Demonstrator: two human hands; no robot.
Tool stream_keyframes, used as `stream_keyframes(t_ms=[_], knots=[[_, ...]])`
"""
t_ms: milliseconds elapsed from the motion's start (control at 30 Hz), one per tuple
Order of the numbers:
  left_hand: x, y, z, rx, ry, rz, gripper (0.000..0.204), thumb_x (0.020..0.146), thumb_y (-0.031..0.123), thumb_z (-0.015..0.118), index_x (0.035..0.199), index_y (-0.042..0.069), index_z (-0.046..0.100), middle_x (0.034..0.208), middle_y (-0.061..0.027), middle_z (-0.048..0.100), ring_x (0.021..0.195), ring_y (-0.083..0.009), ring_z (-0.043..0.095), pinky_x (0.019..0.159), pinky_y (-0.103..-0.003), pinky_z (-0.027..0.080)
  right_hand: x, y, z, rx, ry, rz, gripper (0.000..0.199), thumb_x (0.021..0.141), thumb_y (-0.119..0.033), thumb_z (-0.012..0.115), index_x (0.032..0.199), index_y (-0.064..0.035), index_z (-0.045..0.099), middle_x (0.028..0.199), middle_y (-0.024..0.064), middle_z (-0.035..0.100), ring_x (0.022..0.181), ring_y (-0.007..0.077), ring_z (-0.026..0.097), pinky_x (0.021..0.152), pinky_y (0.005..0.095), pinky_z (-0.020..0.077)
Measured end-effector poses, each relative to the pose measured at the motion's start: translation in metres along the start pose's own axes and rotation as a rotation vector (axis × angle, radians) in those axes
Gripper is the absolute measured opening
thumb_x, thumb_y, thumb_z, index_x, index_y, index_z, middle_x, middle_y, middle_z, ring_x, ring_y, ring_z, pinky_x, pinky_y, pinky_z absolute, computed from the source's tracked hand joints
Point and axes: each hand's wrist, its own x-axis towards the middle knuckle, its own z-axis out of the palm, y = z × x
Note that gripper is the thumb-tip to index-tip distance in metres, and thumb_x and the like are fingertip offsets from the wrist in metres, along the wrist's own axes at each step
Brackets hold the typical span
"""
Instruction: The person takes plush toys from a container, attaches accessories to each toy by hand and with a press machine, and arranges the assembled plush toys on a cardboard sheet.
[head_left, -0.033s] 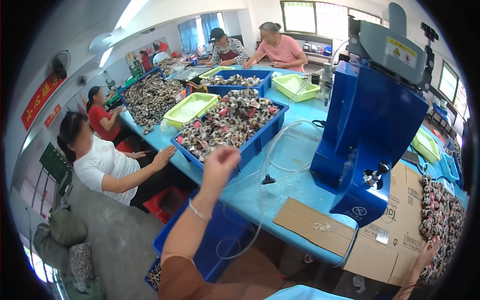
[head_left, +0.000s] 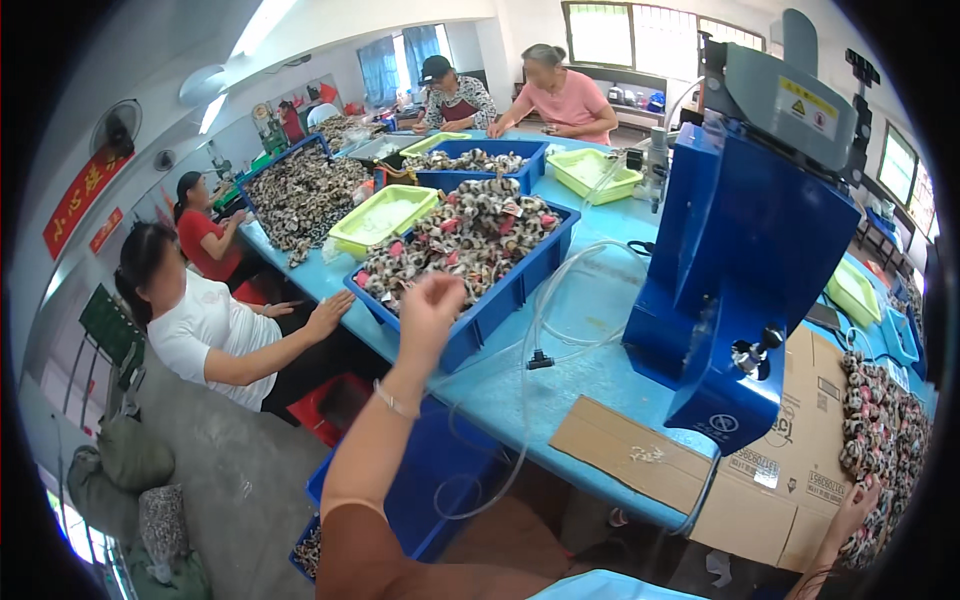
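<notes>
My left hand [head_left: 432, 303] is raised over the near edge of a blue crate [head_left: 510, 298]. Its fingers are curled together, and what they hold, if anything, is hidden. Heaped in that crate are small spotted plush pieces [head_left: 480, 235] in black, white and tan, with bits of pink. At the far right, my right hand [head_left: 853, 508] has its fingers bent against a small plush piece [head_left: 868, 488] at the edge of a similar pile [head_left: 885, 420]. A flat cardboard sheet [head_left: 800, 440] lies beside that pile.
A tall blue machine [head_left: 740, 270] stands on the light-blue table [head_left: 590, 340] between my hands. Clear tubing [head_left: 530, 400] loops over the table edge. Green trays [head_left: 385, 220] and another blue crate [head_left: 470, 178] sit farther back. A person in white [head_left: 215, 325] sits at the left.
My left hand has moved slightly to the left and up over the crate, fingers still curled. My right hand stays at the plush pile.
</notes>
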Motion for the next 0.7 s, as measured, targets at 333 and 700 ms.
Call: stream_keyframes(t_ms=[333, 700], knots=[[0.172, -0.064, 0.006, 1.288, 0.156, -0.046, 0.067, 0.076, 0.051, 0.076, 0.118, 0.002, 0.060, 0.122, -0.0133, 0.064, 0.121, -0.0301, 0.054, 0.105, -0.049, 0.035, -0.095, -0.169, -0.059, 0.368, -0.237, 0.002, 0.039, 0.096, -0.004, 0.055, 0.134, 0.0004, 0.048, 0.121, 0.0087, 0.058, 0.078, 0.0136, 0.057, 0.060, 0.0279, 0.0473], [0.171, -0.075, -0.003, 1.060, 0.119, 0.095, 0.010, 0.076, 0.018, 0.071, 0.083, 0.011, 0.070, 0.123, -0.0065, 0.059, 0.129, -0.0329, 0.039, 0.099, -0.061, 0.033, -0.139, -0.273, -0.076, 0.542, -0.336, -0.148, 0.027, 0.092, 0.003, 0.055, 0.120, 0.0009, 0.055, 0.110, 0.0093, 0.058, 0.076, 0.0121, 0.058, 0.055, 0.0230, 0.0475]])
